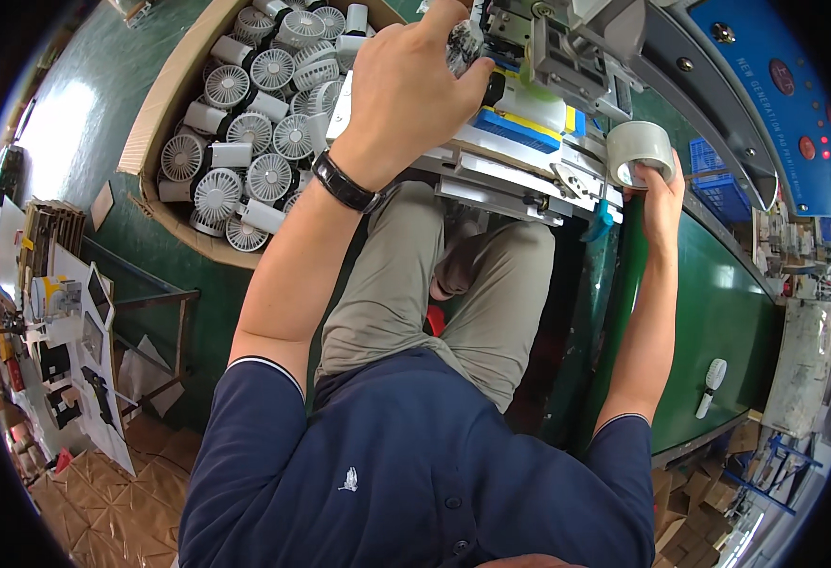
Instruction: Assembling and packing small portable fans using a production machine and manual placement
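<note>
My left hand (415,90) is raised by the printing machine (567,47), its thumb and forefinger curled around a crinkled, clear-and-dark piece (465,47). The hand hides much of that piece, so its kind cannot be told. Just right of the thumb, a white handle with a black collar (534,106) lies on a blue and yellow holder (519,131). My right hand (661,199) grips a wide roll of clear tape (640,151), with fingers in its core, over the green tabletop's far end.
An open cardboard box (155,123) full of white handheld fans (271,177) stands at left. Another white fan (712,386) lies on the green table (718,312) at right. A blue control panel (785,104) and blue crate (718,185) are at far right.
</note>
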Motion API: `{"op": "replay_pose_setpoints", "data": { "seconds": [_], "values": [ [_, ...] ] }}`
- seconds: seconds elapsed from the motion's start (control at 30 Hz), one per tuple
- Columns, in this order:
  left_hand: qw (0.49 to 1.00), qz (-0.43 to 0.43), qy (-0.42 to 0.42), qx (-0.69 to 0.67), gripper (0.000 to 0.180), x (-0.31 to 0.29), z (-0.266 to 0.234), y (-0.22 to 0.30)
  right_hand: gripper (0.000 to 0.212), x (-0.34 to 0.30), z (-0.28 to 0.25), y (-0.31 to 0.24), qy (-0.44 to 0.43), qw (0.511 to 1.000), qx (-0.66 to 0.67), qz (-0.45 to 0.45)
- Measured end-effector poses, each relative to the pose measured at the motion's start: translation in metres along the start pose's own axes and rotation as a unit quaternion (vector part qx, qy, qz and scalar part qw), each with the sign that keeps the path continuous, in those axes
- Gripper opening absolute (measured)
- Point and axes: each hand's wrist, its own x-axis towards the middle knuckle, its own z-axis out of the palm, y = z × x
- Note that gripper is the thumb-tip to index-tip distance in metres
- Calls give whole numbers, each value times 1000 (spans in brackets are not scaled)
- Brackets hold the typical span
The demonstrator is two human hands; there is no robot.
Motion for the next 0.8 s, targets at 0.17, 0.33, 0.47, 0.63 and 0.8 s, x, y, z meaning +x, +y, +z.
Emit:
{"op": "replay_pose_setpoints", "data": {
  "seconds": [0.17,0.33,0.47,0.63,0.8],
  "values": [
    [999,-20,-35,-23,38,3,-1,0,41,0,-1,2,7,1000,12,13],
    [998,-33,-57,-21,44,3,-1,1,41,-2,0,-1,14,1000,14,23],
    [998,-34,-54,-24,43,3,-2,1,41,-2,2,-4,14,999,12,26],
    [998,-36,-53,-22,43,3,-1,1,40,-2,0,-2,8,1000,12,28],
    [997,-41,-53,-27,43,4,-1,2,40,0,-2,2,6,999,16,27]
  ]
}}
